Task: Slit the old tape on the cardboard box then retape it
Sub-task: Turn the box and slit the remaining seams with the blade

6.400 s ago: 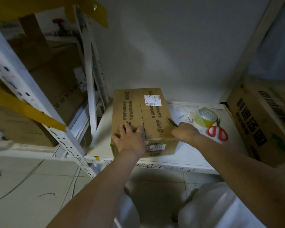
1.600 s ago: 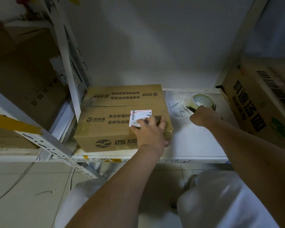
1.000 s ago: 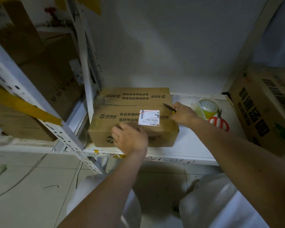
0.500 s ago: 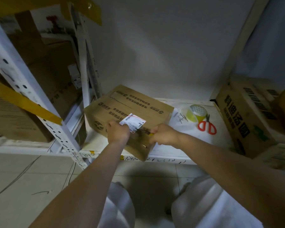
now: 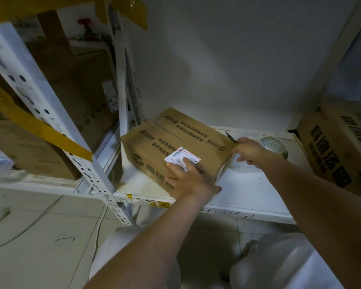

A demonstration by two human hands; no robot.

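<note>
From the head camera, a cardboard box [image 5: 175, 140] sits turned at an angle on the white shelf [image 5: 248, 190]. The left hand [image 5: 188, 180] presses flat on its near face, fingers over a white label [image 5: 182, 157]. At the box's 3 o'clock corner, the right hand [image 5: 248, 151] grips a knife [image 5: 230, 137], blade pointing to 10 o'clock. A tape roll [image 5: 273, 143] lies just beyond.

I see a white shelf [image 5: 248, 190] at frame centre. On it lie a cardboard box [image 5: 175, 140] and, right of that, a tape roll [image 5: 273, 143].
</note>
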